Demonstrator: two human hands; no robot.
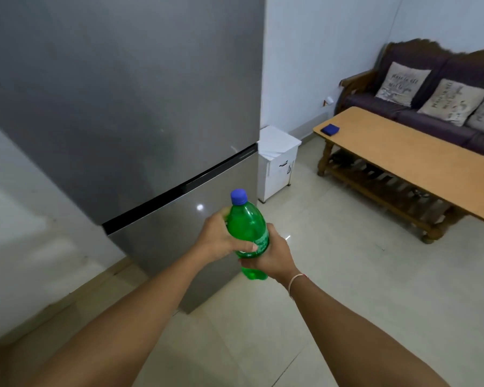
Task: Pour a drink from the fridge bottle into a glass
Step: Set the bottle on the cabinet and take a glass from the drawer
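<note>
both hands grip the green bottle (248, 230) (blue cap on).

The fridge (118, 107) stands at left, its doors closed. A small cabinet (278, 160) sits just right of it against the wall. Farther right, a coffee table (419, 166) stands before the sofa (430, 88), with a wallet (329, 129) at its far left corner. Three cushions (453, 101) lean on the sofa back.

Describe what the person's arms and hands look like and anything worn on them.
Both forearms are bare, with no sleeves in view. The right hand has a thin pale bangle with a bit of red thread at the wrist. The left hand wears nothing visible: no rings, watch or gloves.
</note>
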